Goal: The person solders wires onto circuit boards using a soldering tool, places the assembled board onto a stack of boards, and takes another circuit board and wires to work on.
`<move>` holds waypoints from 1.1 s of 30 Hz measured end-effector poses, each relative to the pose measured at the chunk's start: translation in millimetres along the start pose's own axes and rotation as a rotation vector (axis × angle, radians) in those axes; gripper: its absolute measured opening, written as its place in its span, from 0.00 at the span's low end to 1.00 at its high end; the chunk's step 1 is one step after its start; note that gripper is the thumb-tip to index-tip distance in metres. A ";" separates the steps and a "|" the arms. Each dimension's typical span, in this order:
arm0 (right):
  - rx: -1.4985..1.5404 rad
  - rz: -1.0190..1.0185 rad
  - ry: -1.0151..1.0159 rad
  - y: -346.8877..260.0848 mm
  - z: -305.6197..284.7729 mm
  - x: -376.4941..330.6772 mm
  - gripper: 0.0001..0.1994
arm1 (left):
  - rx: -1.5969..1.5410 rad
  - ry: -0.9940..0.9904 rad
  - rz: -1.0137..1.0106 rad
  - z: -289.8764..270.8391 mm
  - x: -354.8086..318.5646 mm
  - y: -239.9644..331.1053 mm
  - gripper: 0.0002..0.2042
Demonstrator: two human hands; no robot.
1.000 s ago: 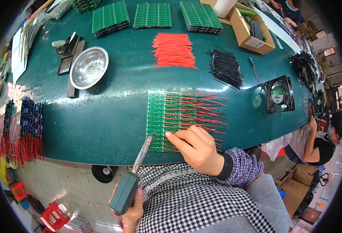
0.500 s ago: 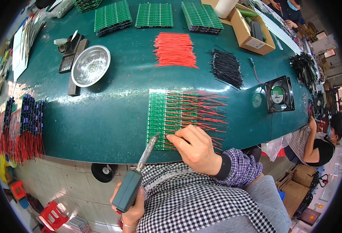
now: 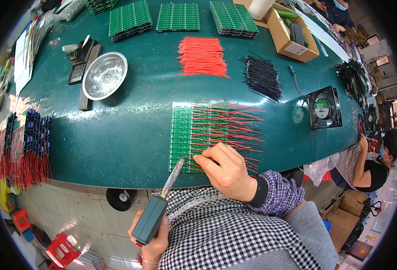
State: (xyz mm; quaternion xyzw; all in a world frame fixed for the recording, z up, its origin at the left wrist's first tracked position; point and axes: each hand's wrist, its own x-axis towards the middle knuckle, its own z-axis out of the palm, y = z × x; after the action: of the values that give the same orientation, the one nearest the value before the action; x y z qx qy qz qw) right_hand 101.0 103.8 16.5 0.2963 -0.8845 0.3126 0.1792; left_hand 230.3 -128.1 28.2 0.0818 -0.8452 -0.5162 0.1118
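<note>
My left hand (image 3: 160,239) is closed round the dark green handle of a soldering iron (image 3: 150,219). The iron's metal shaft slants up over the near part of a green circuit board panel (image 3: 179,135), its tip close to my right fingertips. With thumb and forefinger pinched, my right hand (image 3: 226,173) holds the end of a thin red wire at the panel; the fingers partly hide it. Many red wires (image 3: 239,123) lie in a row across the panel, sticking out past its right side.
Beyond the panel lie a red wire pile (image 3: 202,57) and a black wire pile (image 3: 262,78). A metal bowl (image 3: 105,76) stands left, a fan (image 3: 324,109) right. Stacked green panels (image 3: 178,17) and a cardboard box (image 3: 293,47) line the back. Other people sit at the right.
The soldering iron's tip has shifted slightly right, closer to my right fingertips. My right hand keeps its pinch in nearly the same place.
</note>
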 end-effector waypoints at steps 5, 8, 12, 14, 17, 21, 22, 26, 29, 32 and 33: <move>0.015 0.013 0.017 0.4 1.2 1.4 0.13 | 0.000 0.001 0.001 2.8 1.3 0.8 0.10; 0.011 0.010 0.007 0.0 1.1 1.8 0.14 | 0.001 -0.002 0.015 3.2 1.6 0.5 0.10; 0.015 0.006 -0.003 -0.2 0.9 2.0 0.14 | 0.018 -0.021 0.016 1.6 2.0 0.0 0.10; 0.014 0.006 -0.004 -0.2 0.9 1.9 0.14 | 0.018 -0.024 0.014 1.2 1.6 0.3 0.09; 0.014 0.010 -0.006 -0.5 0.8 2.2 0.14 | 0.017 -0.022 -0.027 -0.4 -2.9 -1.7 0.10; 0.013 0.017 -0.012 -0.5 0.6 3.6 0.13 | -0.041 0.031 -0.165 -5.7 -16.8 -9.9 0.10; 0.012 0.019 -0.016 -0.3 0.8 3.9 0.13 | -0.062 0.043 -0.249 -6.4 -17.8 -10.2 0.11; 0.010 0.017 -0.017 1.3 -0.7 4.2 0.13 | -0.035 0.067 -0.183 -6.6 -2.4 -7.7 0.12; -0.013 0.020 -0.031 2.2 -5.2 4.3 0.13 | 0.023 0.192 0.210 -4.5 18.5 -10.0 0.20; -0.015 0.014 -0.051 6.0 -17.3 7.9 0.12 | -0.271 0.500 0.230 2.2 45.0 7.1 0.19; -0.006 0.032 -0.032 8.3 -30.2 12.3 0.12 | -0.433 0.392 0.245 -22.4 46.9 -31.1 0.17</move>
State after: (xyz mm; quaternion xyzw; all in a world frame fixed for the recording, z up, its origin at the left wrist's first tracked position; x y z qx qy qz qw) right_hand 90.3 123.8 41.4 0.2866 -0.8929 0.3079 0.1610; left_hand 192.0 -173.2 15.3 0.0516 -0.6816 -0.6413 0.3485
